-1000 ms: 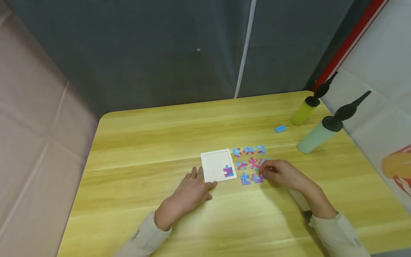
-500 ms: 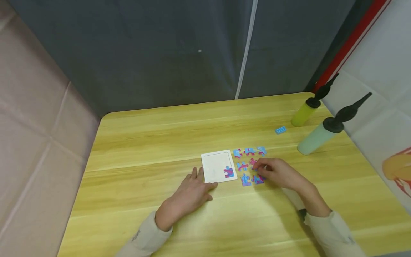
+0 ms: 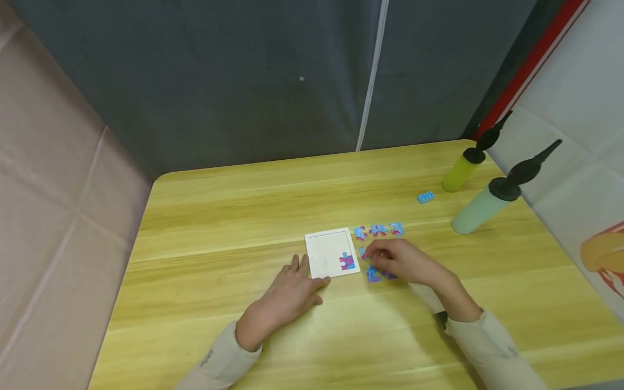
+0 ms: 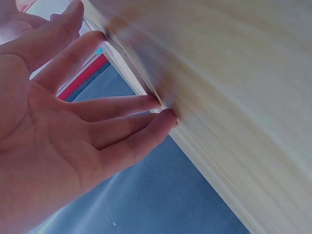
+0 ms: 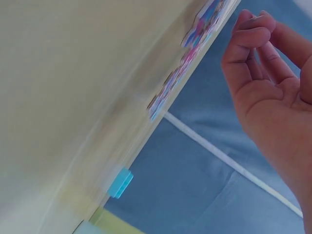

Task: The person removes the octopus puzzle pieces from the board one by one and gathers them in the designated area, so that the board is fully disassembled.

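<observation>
A white square puzzle tray (image 3: 324, 246) lies on the table with one pink-and-blue puzzle piece (image 3: 347, 261) in its near right corner. My left hand (image 3: 287, 298) rests against the tray's left and near edges; its fingers are spread and fairly straight in the left wrist view. My right hand (image 3: 402, 262) hovers over the loose pieces to the right of the tray. Its thumb and fingertips (image 5: 253, 24) pinch what looks like a thin puzzle piece, mostly hidden. Behind it lies a row of loose pieces (image 3: 378, 230); a nearer piece (image 3: 374, 273) shows beneath it.
A small blue toy brick (image 3: 426, 197) lies farther back on the right. A yellow-green bottle (image 3: 456, 174) and a pale green bottle (image 3: 480, 210), both black-topped, stand by the right edge. A dark curtain (image 3: 234, 81) hangs behind the wooden table (image 3: 219, 216).
My right hand has moved left from the right end of the loose pieces, nearer the tray, and now covers most of the middle row. The left hand has stayed put.
</observation>
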Tool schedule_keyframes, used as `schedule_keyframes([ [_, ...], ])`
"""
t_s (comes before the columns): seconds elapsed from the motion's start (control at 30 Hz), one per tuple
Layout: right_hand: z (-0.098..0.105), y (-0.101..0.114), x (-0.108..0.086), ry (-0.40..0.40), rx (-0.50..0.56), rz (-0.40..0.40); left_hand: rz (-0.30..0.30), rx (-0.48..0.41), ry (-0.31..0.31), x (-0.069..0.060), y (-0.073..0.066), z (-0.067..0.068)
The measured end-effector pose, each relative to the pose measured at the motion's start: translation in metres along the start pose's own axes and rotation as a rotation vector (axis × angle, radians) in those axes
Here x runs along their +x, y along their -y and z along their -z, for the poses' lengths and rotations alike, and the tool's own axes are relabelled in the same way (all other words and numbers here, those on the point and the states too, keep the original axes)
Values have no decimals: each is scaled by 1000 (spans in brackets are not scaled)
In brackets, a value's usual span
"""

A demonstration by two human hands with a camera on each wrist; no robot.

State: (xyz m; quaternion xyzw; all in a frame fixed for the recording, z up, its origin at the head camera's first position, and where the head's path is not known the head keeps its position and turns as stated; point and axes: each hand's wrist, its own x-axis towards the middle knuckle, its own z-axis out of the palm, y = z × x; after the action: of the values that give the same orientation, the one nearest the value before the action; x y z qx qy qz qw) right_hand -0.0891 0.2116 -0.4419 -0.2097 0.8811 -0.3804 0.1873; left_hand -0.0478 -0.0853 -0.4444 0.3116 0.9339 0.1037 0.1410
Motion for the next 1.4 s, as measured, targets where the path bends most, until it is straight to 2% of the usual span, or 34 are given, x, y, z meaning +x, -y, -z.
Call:
schedule_keyframes([
  [0.13,-6,3,7,30,0,20,3,-7,4,0,0,0],
  [0.3,-10,9,15,32,-57,60,7,6,1,0,0,0],
  [0.77,-20,19,28,95,-124,-3,-13,54,-18,0,0,-2],
  [0.9,-21,21,30,91,-144,-6,-8,59,-18,0,0,-2],
  [1.17,-23,21,30,82,-152,5,6,11,-1,0,-1,-1],
  [1.4,-23,22,30,46,-143,13,-5,5,-5,0,1,-1],
])
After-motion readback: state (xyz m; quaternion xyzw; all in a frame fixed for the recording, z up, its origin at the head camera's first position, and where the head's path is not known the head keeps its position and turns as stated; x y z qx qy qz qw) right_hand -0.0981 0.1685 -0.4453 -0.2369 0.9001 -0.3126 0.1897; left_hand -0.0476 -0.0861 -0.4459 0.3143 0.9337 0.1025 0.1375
